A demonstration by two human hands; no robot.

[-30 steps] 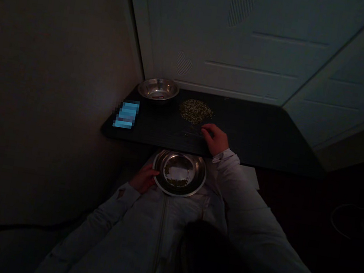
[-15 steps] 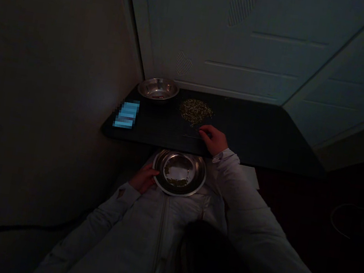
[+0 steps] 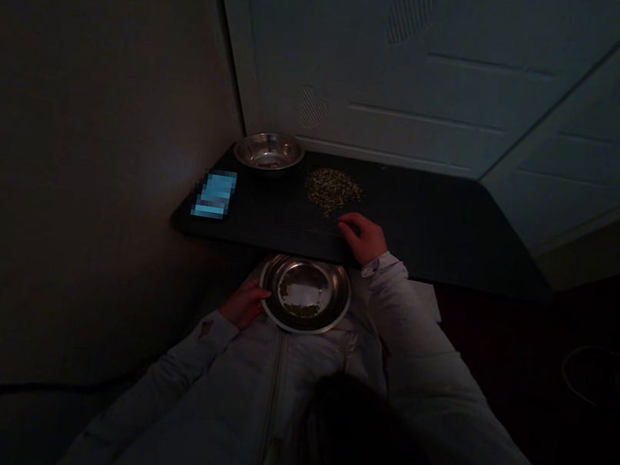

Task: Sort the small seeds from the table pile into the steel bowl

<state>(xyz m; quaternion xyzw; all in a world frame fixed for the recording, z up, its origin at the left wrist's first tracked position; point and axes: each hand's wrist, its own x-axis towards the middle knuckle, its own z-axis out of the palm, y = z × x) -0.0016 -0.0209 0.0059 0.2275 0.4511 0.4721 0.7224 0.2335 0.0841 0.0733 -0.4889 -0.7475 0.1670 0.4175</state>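
Note:
My left hand (image 3: 244,303) grips the near rim of a round stainless steel bowl (image 3: 299,324) that sits against my lap, below the table's front edge. A small layer of green seeds or beans (image 3: 299,309) lies in the bowl, beside a pale patch of reflected light. My right hand (image 3: 363,239) rests on the black tabletop (image 3: 437,236) with curled fingers, just below a flat pile of the same green seeds (image 3: 332,191). The dim light hides whether my right hand holds anything.
A second steel bowl (image 3: 268,151) stands at the table's back left corner. A pixelated blue rectangle (image 3: 214,194) lies near the left edge. A wall runs along the left, a white panelled door (image 3: 402,83) stands behind the table, and a cable (image 3: 586,367) lies on the dark floor at right.
My right hand has shifted slightly left across the tabletop. My left hand and the bowl at my lap have barely moved.

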